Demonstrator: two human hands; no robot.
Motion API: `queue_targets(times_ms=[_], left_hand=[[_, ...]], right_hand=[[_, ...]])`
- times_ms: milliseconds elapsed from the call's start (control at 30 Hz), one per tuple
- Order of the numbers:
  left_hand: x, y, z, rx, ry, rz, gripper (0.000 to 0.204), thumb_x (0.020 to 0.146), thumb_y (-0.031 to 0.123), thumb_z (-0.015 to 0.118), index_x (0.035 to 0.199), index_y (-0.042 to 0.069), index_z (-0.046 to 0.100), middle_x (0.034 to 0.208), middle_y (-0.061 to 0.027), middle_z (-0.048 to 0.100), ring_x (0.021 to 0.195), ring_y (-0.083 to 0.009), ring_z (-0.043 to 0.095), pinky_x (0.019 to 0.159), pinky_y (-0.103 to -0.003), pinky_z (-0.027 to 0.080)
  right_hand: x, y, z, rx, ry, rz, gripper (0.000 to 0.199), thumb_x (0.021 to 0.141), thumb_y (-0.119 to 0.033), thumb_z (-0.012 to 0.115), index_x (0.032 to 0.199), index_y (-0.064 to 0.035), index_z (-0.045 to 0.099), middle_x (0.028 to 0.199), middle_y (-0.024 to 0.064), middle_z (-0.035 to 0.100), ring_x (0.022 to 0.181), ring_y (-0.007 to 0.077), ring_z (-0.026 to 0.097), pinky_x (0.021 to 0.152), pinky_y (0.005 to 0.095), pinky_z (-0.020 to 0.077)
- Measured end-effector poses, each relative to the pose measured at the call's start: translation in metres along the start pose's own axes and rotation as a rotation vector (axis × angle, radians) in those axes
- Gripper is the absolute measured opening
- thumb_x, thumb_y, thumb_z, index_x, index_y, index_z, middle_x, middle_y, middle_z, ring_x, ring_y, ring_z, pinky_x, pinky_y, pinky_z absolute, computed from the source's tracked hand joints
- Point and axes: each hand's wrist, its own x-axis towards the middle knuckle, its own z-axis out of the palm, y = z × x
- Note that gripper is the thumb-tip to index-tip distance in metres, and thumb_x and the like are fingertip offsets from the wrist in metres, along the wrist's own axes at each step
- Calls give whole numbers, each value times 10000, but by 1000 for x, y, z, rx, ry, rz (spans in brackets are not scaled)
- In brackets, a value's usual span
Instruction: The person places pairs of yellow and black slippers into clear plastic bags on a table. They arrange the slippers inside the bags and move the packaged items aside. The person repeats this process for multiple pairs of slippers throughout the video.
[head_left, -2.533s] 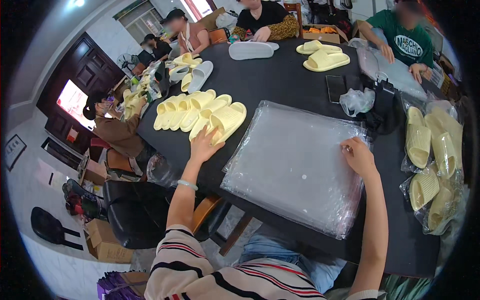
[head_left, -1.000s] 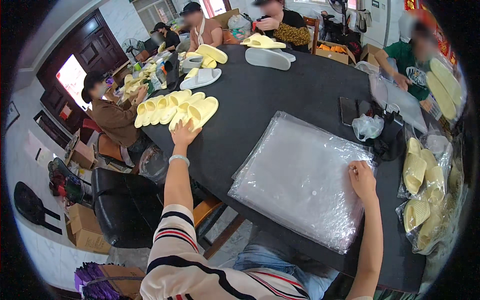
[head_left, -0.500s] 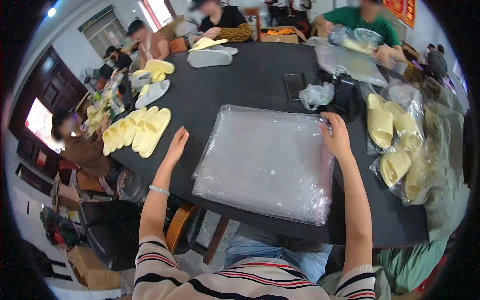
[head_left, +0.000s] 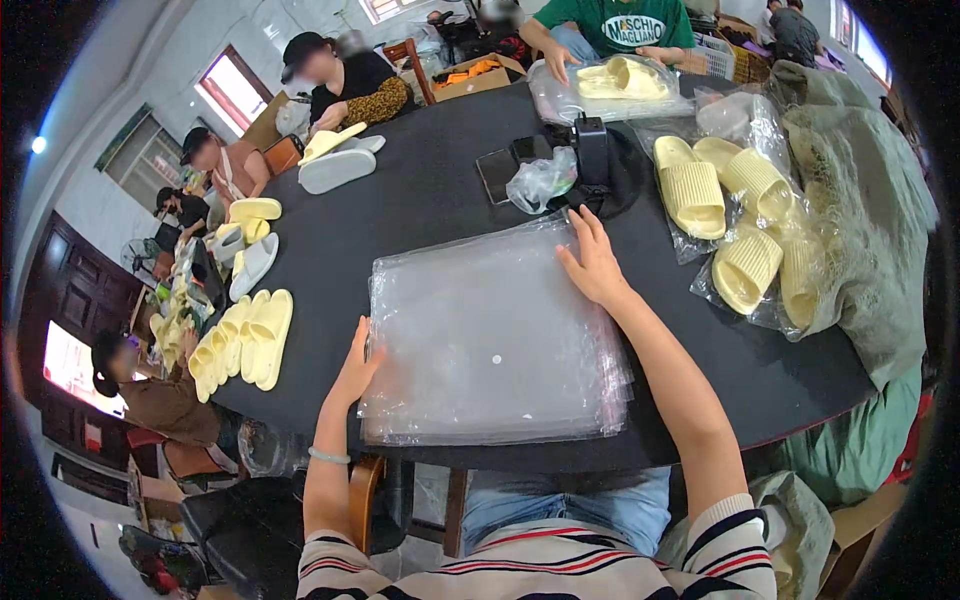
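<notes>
On the black table [head_left: 430, 210] right in front of me, I am steadying a stack of clear plastic bags [head_left: 490, 340] with both hands. Seen from my head camera, my left hand [head_left: 357, 367] is lying flat and open against the left edge of the stack, fingers stretched along its side, gripping nothing. My right hand [head_left: 592, 262] is resting spread on the far right corner, palm down, fingertips pressing the top sheet; it too is closing on nothing.

I judge that I am squaring the pile up and getting ready to take one bag off it. The next move, as I read it, is calling for a pinch on a single top layer at that far corner, while the left hand is pinning the rest so the slick sheets are not sliding with it.

The bags are looking thin, glossy and wrinkled, lying flat, their edges slightly fanned at the near right side and hanging just over the table's near rim. A small round hole is showing near the middle.

Well apart to my left, a row of pale yellow slippers [head_left: 245, 340] is lying at the table's edge; to my right, bagged yellow slippers [head_left: 735, 225] are piling up. Beyond the stack, a crumpled plastic bag [head_left: 540, 180] is sitting near a dark phone [head_left: 497, 174].
</notes>
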Motion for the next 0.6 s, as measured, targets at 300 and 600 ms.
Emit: queue_targets(times_ms=[300, 600], left_hand=[[0, -8, 6, 660, 33, 204, 693, 924, 352, 557, 1494, 78, 274, 1513, -250, 257, 1412, -404, 219, 1145, -529, 125], [0, -10, 11, 731, 63, 239, 678, 922, 357, 538, 1489, 81, 292, 1504, -273, 257, 1397, -410, 249, 1144, -527, 153]], right_hand=[[-12, 0, 6, -529, -156, -70, 529, 906, -384, 531, 1353, -103, 500, 1515, 111, 319, 1377, 317, 313, 1127, 454, 255], [4, 12, -22, -330, -41, -18, 295, 874, -320, 575, 1095, -164, 693, 1305, 118, 571, 1230, 292, 505, 1019, 463, 383]])
